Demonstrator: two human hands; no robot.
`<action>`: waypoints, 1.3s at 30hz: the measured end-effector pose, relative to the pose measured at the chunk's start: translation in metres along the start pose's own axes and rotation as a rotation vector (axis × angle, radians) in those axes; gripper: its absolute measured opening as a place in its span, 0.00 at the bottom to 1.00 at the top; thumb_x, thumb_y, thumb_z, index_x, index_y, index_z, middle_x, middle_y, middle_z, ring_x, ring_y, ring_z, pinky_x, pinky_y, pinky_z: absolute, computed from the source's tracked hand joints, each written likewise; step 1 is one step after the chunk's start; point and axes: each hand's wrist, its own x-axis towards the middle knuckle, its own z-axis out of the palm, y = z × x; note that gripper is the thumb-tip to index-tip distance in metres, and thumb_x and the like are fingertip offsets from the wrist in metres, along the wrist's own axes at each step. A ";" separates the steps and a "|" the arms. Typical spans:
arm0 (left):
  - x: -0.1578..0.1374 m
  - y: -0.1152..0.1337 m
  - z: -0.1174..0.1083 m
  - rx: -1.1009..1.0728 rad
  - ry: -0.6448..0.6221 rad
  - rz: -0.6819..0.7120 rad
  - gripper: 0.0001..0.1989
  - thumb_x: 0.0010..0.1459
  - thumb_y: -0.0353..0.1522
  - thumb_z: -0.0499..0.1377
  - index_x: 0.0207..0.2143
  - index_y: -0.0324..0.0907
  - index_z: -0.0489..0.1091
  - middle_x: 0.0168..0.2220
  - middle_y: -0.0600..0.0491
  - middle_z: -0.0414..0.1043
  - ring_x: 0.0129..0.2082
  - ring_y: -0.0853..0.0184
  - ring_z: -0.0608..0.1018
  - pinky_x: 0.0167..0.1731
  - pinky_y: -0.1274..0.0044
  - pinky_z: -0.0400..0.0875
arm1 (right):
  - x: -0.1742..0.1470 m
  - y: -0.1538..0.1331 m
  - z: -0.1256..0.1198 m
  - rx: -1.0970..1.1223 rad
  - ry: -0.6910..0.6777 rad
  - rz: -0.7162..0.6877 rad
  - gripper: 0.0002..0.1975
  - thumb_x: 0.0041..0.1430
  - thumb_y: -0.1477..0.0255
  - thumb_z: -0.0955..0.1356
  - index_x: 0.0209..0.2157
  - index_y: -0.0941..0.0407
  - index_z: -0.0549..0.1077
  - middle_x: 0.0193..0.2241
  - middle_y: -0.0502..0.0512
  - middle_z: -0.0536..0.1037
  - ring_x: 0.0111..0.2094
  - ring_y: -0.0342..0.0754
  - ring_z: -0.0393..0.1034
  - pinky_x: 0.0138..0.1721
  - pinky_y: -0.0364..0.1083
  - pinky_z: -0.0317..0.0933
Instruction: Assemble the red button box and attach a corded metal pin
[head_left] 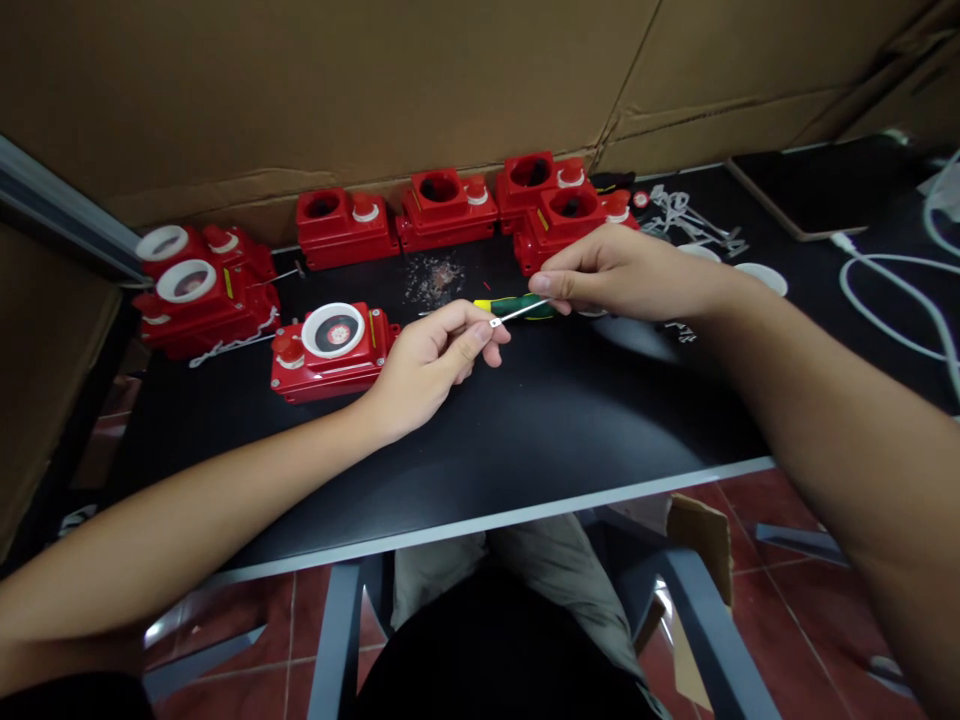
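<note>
Between my two hands runs a thin metal rod [521, 312] with a small flat tab at its left end. My left hand [424, 370] pinches the tab end between thumb and fingers. The other end sits in the closed fingertips of my right hand [611, 270]. Behind the rod, a green and yellow handle [517, 305] lies on the table, partly covered by my hands. Just left of my left hand rests a red housing [337, 375] with a white ring and a red knob.
More red housings stand along the cardboard wall, including a left pair [210, 320] with white rings. Small debris [439, 278] lies mid-table. To the right are loose metal rods [694, 220], white round parts [761, 278], a dark tablet [814, 190] and a white cable [892, 258].
</note>
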 end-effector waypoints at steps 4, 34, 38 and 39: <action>0.001 -0.001 0.000 -0.023 0.026 -0.032 0.18 0.72 0.46 0.69 0.42 0.39 0.80 0.32 0.53 0.78 0.23 0.75 0.66 0.24 0.80 0.60 | -0.002 0.000 -0.003 -0.038 0.038 0.036 0.35 0.67 0.40 0.72 0.24 0.58 0.71 0.16 0.46 0.61 0.20 0.34 0.52 0.23 0.43 0.45; 0.002 0.001 0.001 -0.054 0.069 -0.032 0.19 0.68 0.47 0.74 0.42 0.39 0.81 0.31 0.53 0.79 0.21 0.76 0.67 0.22 0.80 0.61 | -0.004 0.006 -0.004 0.078 -0.024 0.099 0.37 0.64 0.36 0.72 0.28 0.59 0.74 0.15 0.45 0.60 0.18 0.32 0.50 0.20 0.43 0.40; 0.002 0.001 0.002 -0.079 0.073 -0.029 0.19 0.67 0.46 0.75 0.41 0.38 0.81 0.31 0.53 0.79 0.21 0.77 0.67 0.22 0.81 0.61 | -0.005 0.003 -0.004 0.032 0.000 0.122 0.37 0.64 0.35 0.71 0.29 0.59 0.73 0.16 0.46 0.61 0.18 0.33 0.50 0.22 0.43 0.41; 0.002 0.001 0.002 -0.083 0.074 -0.031 0.19 0.67 0.46 0.75 0.41 0.38 0.81 0.31 0.53 0.79 0.21 0.77 0.67 0.22 0.81 0.61 | -0.006 0.002 -0.005 0.022 0.005 0.118 0.37 0.65 0.35 0.71 0.29 0.59 0.73 0.16 0.46 0.61 0.18 0.33 0.50 0.22 0.43 0.41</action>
